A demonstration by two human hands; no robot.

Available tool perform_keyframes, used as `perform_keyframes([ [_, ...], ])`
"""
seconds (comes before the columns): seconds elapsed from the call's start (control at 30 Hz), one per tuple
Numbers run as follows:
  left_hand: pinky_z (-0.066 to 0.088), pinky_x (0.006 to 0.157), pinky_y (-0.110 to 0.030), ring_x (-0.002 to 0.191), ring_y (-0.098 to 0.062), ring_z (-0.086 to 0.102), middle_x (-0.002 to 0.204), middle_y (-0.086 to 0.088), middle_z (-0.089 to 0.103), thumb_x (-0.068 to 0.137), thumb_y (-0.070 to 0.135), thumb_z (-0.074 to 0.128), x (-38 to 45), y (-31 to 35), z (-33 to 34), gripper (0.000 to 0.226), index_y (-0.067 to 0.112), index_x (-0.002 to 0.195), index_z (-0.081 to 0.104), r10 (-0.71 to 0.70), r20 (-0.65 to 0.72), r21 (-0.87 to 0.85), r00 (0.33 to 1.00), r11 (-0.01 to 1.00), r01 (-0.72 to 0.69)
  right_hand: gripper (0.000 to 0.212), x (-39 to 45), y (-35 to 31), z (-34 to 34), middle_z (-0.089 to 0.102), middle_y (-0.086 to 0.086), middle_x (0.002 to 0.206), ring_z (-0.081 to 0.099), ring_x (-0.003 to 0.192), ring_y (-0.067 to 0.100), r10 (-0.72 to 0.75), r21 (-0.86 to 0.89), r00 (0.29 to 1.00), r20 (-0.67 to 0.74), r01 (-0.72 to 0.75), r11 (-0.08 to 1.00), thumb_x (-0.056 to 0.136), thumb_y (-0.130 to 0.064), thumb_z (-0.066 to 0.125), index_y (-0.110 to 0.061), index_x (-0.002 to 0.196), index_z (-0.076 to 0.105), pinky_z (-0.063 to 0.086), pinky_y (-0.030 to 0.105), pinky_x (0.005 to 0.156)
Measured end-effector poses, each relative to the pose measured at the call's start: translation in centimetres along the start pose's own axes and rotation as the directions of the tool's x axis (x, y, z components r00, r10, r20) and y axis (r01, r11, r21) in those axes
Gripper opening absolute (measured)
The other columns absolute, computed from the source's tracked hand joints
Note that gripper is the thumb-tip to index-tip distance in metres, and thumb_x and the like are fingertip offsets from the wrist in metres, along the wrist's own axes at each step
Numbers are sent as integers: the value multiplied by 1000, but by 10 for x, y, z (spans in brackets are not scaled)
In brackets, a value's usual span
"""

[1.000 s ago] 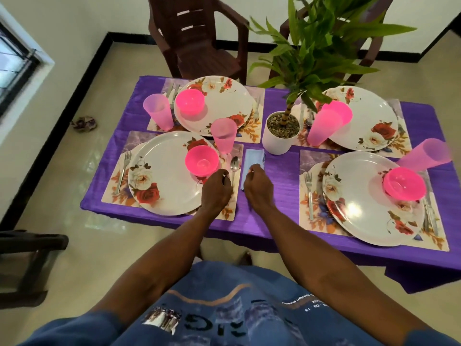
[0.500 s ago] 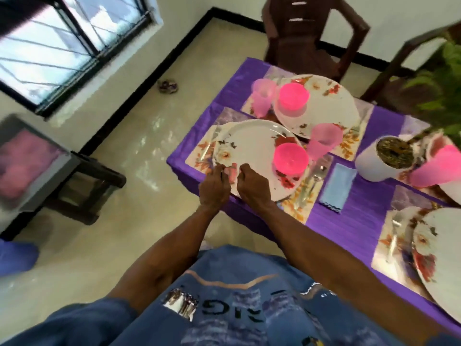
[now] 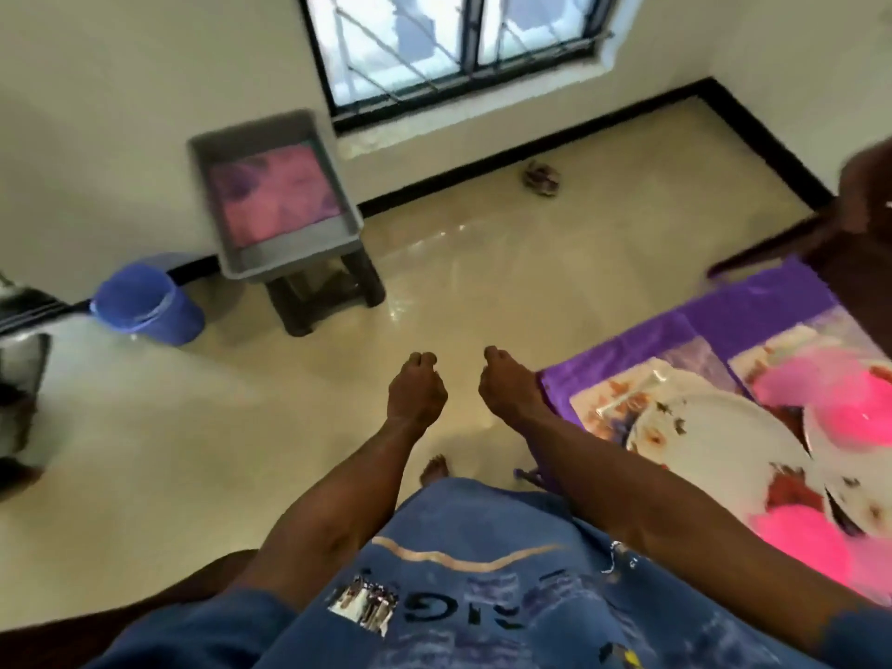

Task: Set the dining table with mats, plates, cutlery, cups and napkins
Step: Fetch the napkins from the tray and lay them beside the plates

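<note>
Both hands hang in the air over the bare floor, side by side and a little apart. The left hand (image 3: 416,389) has its fingers curled loosely inward, the tips tucked toward the palm, and nothing shows between them. The right hand (image 3: 507,386) looks much the same, knuckles up and fingers bent under; whether anything small sits inside either curl cannot be told, since the picture is blurred by motion.

Just to the right of the right hand's fingers lies the corner of the dining table, draped in a purple tablecloth (image 3: 753,316). The hand is near the cloth's edge, but not clearly touching it. Further right of the fingers, on the cloth, lies a floral place mat (image 3: 613,408) with a pale fork (image 3: 627,397) on it, and beside that a white flowered plate (image 3: 724,441). Beyond the plate, at the frame's right edge, smeared pink shapes (image 3: 849,417) rest on the table; their forms are too blurred to name surely.

Ahead of the fingers and to the left stands a dark stool (image 3: 328,292) carrying a grey tray (image 3: 289,255) with pink and purple items lying in it. Left of that, a blue bucket (image 3: 145,301) stands against the wall. Straight ahead of the fingers, past the shiny cream floor (image 3: 482,263), a barred window (image 3: 458,36) sits above the black skirting, with a small dark object (image 3: 541,177) on the floor below it. Part of a brown chair (image 3: 864,195) shows at the far right. Back from the fingers, the forearms lead to a blue printed shirt (image 3: 458,596).
</note>
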State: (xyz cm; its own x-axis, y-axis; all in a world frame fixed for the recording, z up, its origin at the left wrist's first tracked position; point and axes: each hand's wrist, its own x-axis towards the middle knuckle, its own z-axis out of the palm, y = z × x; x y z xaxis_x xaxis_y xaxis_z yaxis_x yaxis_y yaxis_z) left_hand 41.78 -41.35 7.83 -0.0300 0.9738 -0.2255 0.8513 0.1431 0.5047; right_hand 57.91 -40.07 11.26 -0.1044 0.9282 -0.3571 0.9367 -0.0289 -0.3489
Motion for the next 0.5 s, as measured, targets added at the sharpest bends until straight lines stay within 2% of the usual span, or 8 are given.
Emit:
perform_keyframes([
  [0.17,47,78,-38,103,-32,59,121,-10,55,96,14,47,19,-47,-27,31,9,125,54,-162,-36,-18,986,987,162,34,55,-54,6,55,14,123,62,97,38,-161,-75,979,124,171,982,96,-17,46,-8,129,46,48,39,77],
  [0.37,48,76,-38,102,-32,59,119,-10,56,94,13,48,46,-73,-46,29,10,123,54,-284,-67,-4,956,959,285,31,104,-96,16,58,15,119,62,99,36,-226,-65,957,182,241,968,95,-15,46,-7,126,48,47,37,77],
  [0.5,50,82,-39,103,-31,59,120,-10,57,94,14,48,76,-81,-59,29,10,122,55,-354,-72,-6,932,935,355,33,138,-116,14,59,14,119,62,98,34,-232,-24,953,196,241,970,95,-12,46,-7,127,49,41,32,74],
])
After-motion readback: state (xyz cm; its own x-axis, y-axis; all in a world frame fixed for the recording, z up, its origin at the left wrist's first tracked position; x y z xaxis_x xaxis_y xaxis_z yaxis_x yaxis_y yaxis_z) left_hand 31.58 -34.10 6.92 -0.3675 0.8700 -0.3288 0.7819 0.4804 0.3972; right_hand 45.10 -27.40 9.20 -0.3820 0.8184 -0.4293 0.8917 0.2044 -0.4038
